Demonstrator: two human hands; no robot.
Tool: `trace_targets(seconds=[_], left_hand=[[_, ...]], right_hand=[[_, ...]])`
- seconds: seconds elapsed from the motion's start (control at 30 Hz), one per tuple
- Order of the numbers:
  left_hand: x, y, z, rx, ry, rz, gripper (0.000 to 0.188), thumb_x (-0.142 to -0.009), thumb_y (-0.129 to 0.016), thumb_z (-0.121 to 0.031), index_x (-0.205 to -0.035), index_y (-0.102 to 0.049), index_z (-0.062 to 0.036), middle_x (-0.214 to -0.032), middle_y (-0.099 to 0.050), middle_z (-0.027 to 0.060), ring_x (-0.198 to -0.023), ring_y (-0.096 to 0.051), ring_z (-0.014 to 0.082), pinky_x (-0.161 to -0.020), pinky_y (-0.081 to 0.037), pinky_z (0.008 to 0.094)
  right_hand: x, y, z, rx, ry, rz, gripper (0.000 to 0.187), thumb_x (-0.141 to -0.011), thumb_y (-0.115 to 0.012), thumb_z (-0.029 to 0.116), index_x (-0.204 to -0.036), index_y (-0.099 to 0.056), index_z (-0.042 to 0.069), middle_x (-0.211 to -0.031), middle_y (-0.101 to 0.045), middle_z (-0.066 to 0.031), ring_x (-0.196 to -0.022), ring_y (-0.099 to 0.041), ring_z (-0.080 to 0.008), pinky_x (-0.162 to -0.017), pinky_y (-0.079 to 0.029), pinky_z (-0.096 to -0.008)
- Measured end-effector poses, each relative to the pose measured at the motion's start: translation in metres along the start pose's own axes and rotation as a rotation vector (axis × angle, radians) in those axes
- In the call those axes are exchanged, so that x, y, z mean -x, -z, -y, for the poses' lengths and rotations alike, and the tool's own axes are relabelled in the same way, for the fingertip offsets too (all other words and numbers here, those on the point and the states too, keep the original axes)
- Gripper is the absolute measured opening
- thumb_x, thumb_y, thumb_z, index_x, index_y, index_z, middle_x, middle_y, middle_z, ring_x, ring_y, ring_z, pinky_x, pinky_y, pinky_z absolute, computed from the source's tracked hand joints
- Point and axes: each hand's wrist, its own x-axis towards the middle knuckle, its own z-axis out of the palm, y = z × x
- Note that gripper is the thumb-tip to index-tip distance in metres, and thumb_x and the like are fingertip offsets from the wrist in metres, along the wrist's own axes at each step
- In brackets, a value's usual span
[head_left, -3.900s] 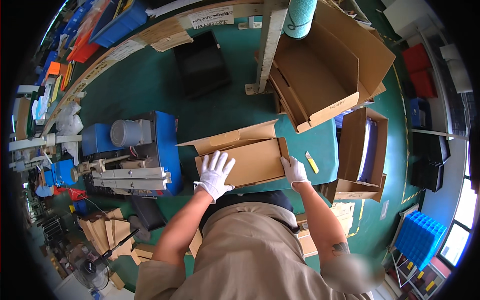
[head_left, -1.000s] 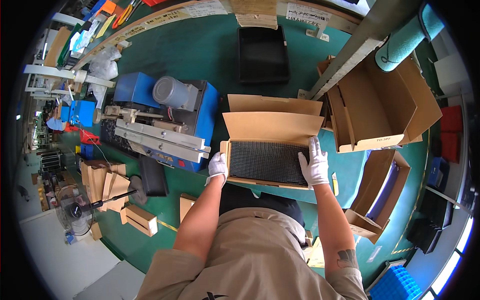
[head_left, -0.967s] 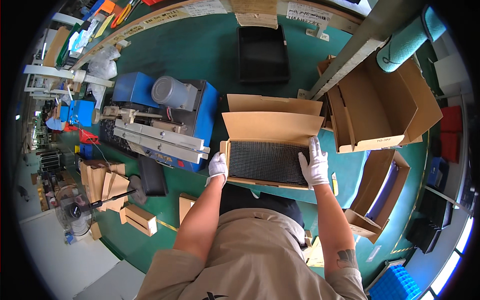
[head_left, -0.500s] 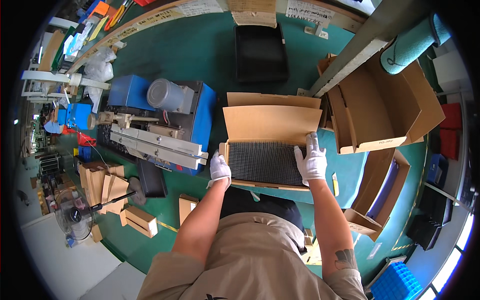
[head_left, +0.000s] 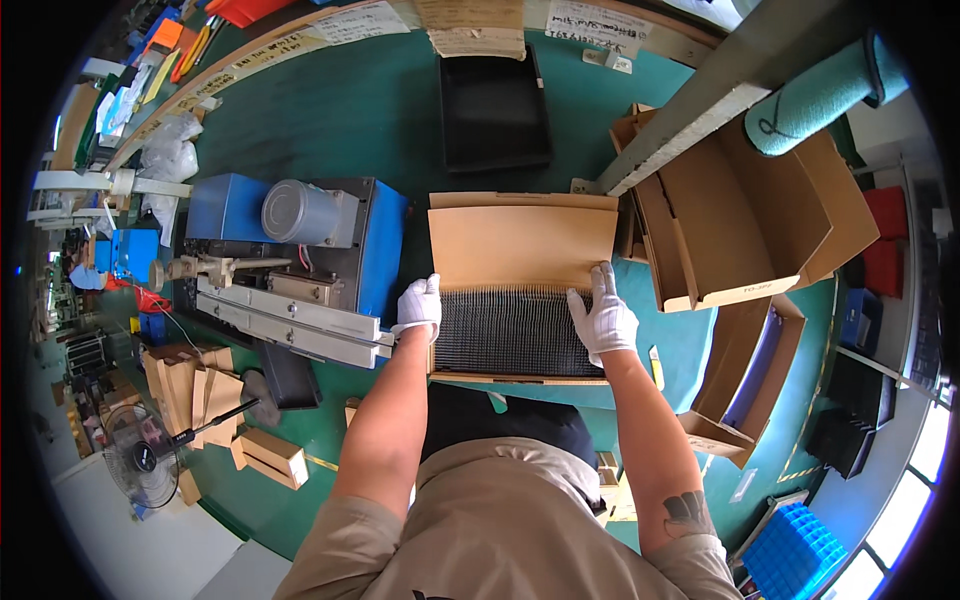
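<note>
An open cardboard box (head_left: 520,381) is in front of me, its wide lid flap (head_left: 522,238) folded back on the far side. Dense rows of thin dark pieces (head_left: 510,330) fill it; their exact kind is too small to tell. My left hand (head_left: 418,307), in a white glove, closes on the box's left wall near the far corner. On the right wall rests my right hand (head_left: 606,322), also gloved. Its fingers stretch forward to the lid's corner, with the thumb spread inward over the dark rows.
Left of the box stands a blue machine (head_left: 380,250) with metal rails (head_left: 290,318). A black tray (head_left: 495,110) lies beyond. Larger open cartons (head_left: 740,220) stand at right, behind a slanted metal post (head_left: 690,125). A knife-like tool (head_left: 656,368) lies near my right forearm.
My left hand has slid forward along the box's left wall to the far corner. My right hand stays at the right wall. The whole view has shifted slightly.
</note>
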Motion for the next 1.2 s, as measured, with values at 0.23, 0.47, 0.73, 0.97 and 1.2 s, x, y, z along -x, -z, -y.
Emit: trace_targets(seconds=[0.23,0.47,0.73,0.97,1.2], left_hand=[[-0.005,-0.005,-0.004,-0.039,0.009,-0.002,0.055,-0.103,-0.044,-0.048,-0.092,-0.064,0.0020,-0.102,-0.065,0.0291,-0.099,-0.060,0.0495,-0.086,-0.047,0.0564],[-0.004,-0.013,0.009,0.018,-0.018,-0.036,0.051,-0.102,-0.048,-0.045,-0.092,-0.064,0.0029,-0.101,-0.065,0.0290,-0.097,-0.060,0.0491,-0.085,-0.048,0.0551],[-0.023,0.002,-0.002,0.007,-0.130,0.099,0.048,-0.100,-0.050,-0.042,-0.087,-0.063,0.0020,-0.095,-0.065,0.0274,-0.095,-0.060,0.0478,-0.080,-0.048,0.0535],[-0.016,-0.010,0.044,0.383,-0.146,0.158,0.038,-0.094,-0.064,-0.015,-0.128,-0.062,0.0011,-0.121,-0.069,0.0143,-0.110,-0.065,0.0219,-0.100,-0.049,0.0323],[0.053,0.023,0.041,0.650,0.055,0.199,0.058,-0.096,-0.063,-0.013,-0.148,-0.041,0.0015,-0.130,-0.062,0.0181,-0.117,-0.061,0.0225,-0.104,-0.045,0.0338]], right_hand=[[-0.006,0.011,0.004,-0.143,-0.033,0.071,0.068,-0.098,-0.050,0.049,-0.149,-0.041,0.004,-0.160,-0.035,-0.0160,-0.127,-0.056,-0.0375,-0.100,-0.050,-0.0451],[0.026,0.018,-0.002,-0.137,0.055,-0.031,0.066,-0.097,-0.057,0.042,-0.148,-0.041,0.003,-0.157,-0.038,-0.0182,-0.127,-0.056,-0.0388,-0.102,-0.050,-0.0444],[0.051,-0.008,-0.016,-0.142,0.046,-0.233,0.052,-0.092,-0.065,0.028,-0.137,-0.053,0.005,-0.139,-0.057,-0.0154,-0.110,-0.063,-0.0357,-0.096,-0.048,-0.0492],[0.063,0.011,0.052,-0.074,0.423,-0.344,0.033,-0.084,-0.071,0.020,-0.114,-0.065,0.008,-0.118,-0.069,-0.0103,-0.106,-0.064,-0.0299,-0.097,-0.044,-0.0468],[0.105,0.012,-0.031,-0.254,0.077,-0.455,0.007,-0.085,-0.068,0.007,-0.092,-0.070,0.007,-0.088,-0.070,-0.0144,-0.086,-0.066,-0.0363,-0.081,-0.052,-0.0463]])
